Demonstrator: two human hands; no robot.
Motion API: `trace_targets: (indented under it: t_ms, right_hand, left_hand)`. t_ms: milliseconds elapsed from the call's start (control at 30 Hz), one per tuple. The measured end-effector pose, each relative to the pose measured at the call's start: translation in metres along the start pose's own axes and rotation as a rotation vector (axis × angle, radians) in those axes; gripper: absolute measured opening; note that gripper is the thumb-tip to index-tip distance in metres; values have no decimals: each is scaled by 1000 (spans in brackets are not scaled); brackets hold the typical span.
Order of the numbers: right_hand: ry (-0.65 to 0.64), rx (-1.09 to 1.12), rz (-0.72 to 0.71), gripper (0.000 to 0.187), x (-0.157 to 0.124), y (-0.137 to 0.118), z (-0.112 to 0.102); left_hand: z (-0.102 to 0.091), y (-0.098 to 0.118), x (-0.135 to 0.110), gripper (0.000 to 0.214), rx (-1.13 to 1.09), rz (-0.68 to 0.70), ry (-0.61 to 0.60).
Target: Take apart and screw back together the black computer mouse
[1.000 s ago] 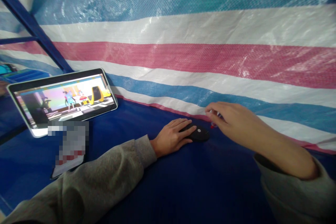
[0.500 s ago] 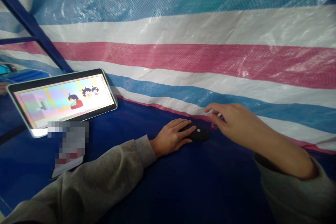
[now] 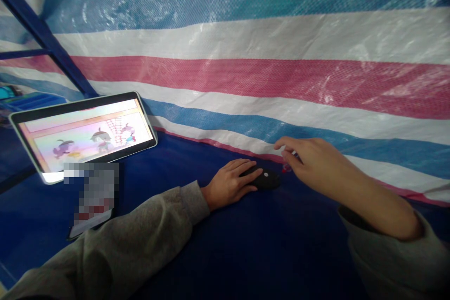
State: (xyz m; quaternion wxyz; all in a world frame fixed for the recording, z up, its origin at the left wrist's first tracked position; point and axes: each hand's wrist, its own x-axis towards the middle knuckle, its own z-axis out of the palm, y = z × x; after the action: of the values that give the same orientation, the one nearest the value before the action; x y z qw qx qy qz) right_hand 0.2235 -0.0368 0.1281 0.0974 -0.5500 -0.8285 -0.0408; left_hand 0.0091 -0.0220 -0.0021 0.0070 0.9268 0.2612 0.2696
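Note:
My left hand (image 3: 232, 183) lies over a black computer mouse (image 3: 269, 179), a rounded flat shape with a pale dot at its right end. Its fingers rest on the top and left part. Just to the right, my right hand (image 3: 305, 161) is raised with index finger and thumb bent close together. A small clear thing with a red end (image 3: 285, 168) shows under those fingers. It appears to be held there, though most of it is hidden behind the hand. Both arms are in grey sleeves.
A lit tablet (image 3: 91, 136) leans at the left, playing a cartoon. In front of it lies a phone (image 3: 94, 201) with its screen blurred out. Behind the dark blue table (image 3: 267, 243) hangs a striped plastic sheet (image 3: 246, 75); a blue frame bar (image 3: 66, 65) crosses the left.
The cartoon picture on the tablet has changed. My right thumb has shifted very slightly; my left hand and the mouse have stayed in place.

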Motion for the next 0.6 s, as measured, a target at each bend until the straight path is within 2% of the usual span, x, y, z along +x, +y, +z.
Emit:
trace_targets:
  t_ms: [100, 200, 300, 500, 600]
  right_hand:
    - [17, 1, -32, 34, -1, -1, -1]
    - [13, 6, -25, 26, 0, -1, -1]
    - [-5, 2, 6, 32, 2, -1, 0]
    - [65, 27, -66, 39, 2, -3, 1]
    - [54, 33, -50, 39, 2, -4, 2]
  left_hand:
    - [0, 0, 0, 45, -2, -3, 0]
    - [0, -1, -1, 46, -1, 0, -2]
    - [0, -1, -1, 45, -1, -5, -9]
    - [-1, 1, 0, 45, -5, -5, -7]
    - [0, 0, 0, 45, -4, 0, 1]
